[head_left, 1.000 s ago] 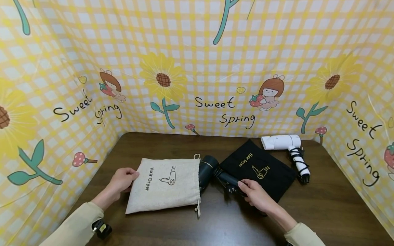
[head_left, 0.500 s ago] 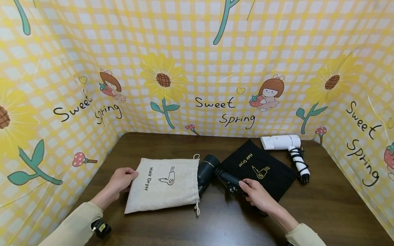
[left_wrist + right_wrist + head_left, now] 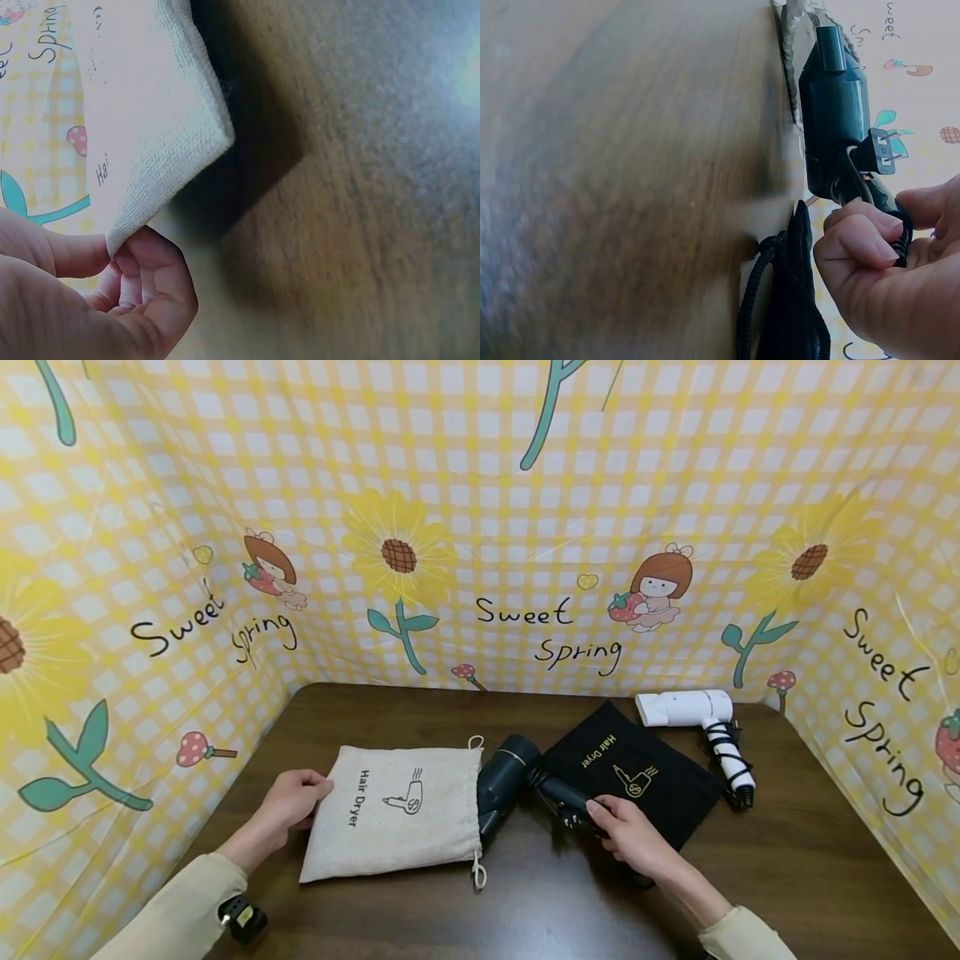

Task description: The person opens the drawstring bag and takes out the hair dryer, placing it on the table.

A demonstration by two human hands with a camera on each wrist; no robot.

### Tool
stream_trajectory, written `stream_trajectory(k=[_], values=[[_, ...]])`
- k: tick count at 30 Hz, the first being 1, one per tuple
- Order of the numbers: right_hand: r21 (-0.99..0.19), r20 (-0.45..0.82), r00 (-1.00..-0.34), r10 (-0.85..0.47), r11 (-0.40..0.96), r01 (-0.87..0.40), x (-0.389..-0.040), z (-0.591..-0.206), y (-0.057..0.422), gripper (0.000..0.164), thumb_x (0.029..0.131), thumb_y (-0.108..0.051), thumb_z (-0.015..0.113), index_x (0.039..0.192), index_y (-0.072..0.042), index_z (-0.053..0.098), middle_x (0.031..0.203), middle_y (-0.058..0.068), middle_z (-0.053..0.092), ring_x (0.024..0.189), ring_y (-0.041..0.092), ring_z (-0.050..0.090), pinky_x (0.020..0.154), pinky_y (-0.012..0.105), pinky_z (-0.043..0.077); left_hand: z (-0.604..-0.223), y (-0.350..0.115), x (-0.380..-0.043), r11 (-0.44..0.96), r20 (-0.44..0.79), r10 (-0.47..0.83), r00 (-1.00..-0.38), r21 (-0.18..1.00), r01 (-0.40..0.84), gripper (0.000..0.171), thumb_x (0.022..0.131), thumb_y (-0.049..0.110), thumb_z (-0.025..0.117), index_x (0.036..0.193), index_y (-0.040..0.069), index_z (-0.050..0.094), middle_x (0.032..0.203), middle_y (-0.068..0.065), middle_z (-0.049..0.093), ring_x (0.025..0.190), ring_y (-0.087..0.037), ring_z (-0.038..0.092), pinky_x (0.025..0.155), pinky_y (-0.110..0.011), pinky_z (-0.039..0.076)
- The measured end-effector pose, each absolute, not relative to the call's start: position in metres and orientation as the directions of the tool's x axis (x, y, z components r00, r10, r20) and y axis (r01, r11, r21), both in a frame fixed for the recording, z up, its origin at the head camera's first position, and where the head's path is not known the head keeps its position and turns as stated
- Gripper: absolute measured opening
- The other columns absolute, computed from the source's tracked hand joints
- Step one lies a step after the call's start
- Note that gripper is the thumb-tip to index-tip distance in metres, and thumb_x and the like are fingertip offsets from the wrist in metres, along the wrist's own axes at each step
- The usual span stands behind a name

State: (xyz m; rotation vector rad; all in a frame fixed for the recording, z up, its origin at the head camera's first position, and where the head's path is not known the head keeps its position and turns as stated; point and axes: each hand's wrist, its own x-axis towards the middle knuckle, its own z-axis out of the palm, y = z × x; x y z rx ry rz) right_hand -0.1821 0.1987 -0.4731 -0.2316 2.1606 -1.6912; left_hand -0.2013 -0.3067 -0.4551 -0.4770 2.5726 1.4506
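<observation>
A cream drawstring bag [image 3: 390,810] printed "Hair Dryer" lies at the middle left, its mouth facing right. My left hand [image 3: 298,802] pinches the bag's closed left end between thumb and fingers; the left wrist view shows that corner [image 3: 172,142] lifted over the wood. By its handle, my right hand [image 3: 637,835] grips a dark teal hair dryer [image 3: 512,768]. The dryer's nozzle end is hidden inside the bag's mouth, while its rear and handle are outside. In the right wrist view, a two-pin plug [image 3: 877,152] and cord show beside the handle.
A black drawstring bag [image 3: 660,768], also printed "Hair Dryer", lies flat behind my right hand. Beyond it, at the back right, is a white hair dryer [image 3: 686,707] with its cord wound round the handle. Patterned cloth [image 3: 510,527] walls the brown table [image 3: 555,910].
My left hand has drawn the cream bag slightly left, and more of the teal hair dryer shows outside its mouth. My right hand has shifted a little to the right with the handle.
</observation>
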Motion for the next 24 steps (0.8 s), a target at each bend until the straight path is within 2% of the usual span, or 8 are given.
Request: stream_trajectory(k=[9, 16, 24], values=[[-0.965, -0.184, -0.915, -0.36, 0.242, 0.099, -0.1806, -0.4721, 0.1995, 0.038, 0.115, -0.027, 0.046, 0.126, 0.009, 0.053, 0.074, 0.001, 0.043, 0.054, 0.009, 0.032, 0.048, 0.022, 0.03, -0.4556, -0.3082, -0.2007, 0.485, -0.269, -0.206, -0.941, 0.807, -0.337, 0.025, 0.109, 0.015, 0.057, 0.114, -0.009, 0.062, 0.094, -0.011, 0.059, 0.079, -0.021, 0.056, 0.065, -0.037, 0.053], [-0.96, -0.18, -0.92, -0.348, 0.266, 0.087, -0.1801, -0.469, 0.2004, 0.04, 0.115, -0.027, 0.045, 0.129, 0.01, 0.053, 0.084, 0.005, 0.049, 0.056, 0.011, 0.034, 0.049, 0.023, 0.032, -0.455, -0.3117, -0.2012, 0.484, -0.272, -0.195, -0.942, 0.809, -0.333, 0.026, 0.109, 0.015, 0.056, 0.115, -0.01, 0.061, 0.095, -0.011, 0.06, 0.08, -0.02, 0.056, 0.066, -0.036, 0.055], [-0.959, -0.179, -0.923, -0.34, 0.269, 0.087, -0.1813, -0.4678, 0.2028, 0.041, 0.115, -0.026, 0.045, 0.132, 0.011, 0.051, 0.082, 0.005, 0.047, 0.055, 0.011, 0.032, 0.049, 0.023, 0.031, -0.4551, -0.3157, -0.2024, 0.487, -0.269, -0.197, -0.943, 0.808, -0.332, 0.027, 0.109, 0.015, 0.057, 0.115, -0.01, 0.061, 0.094, -0.011, 0.06, 0.079, -0.02, 0.057, 0.065, -0.036, 0.054]])
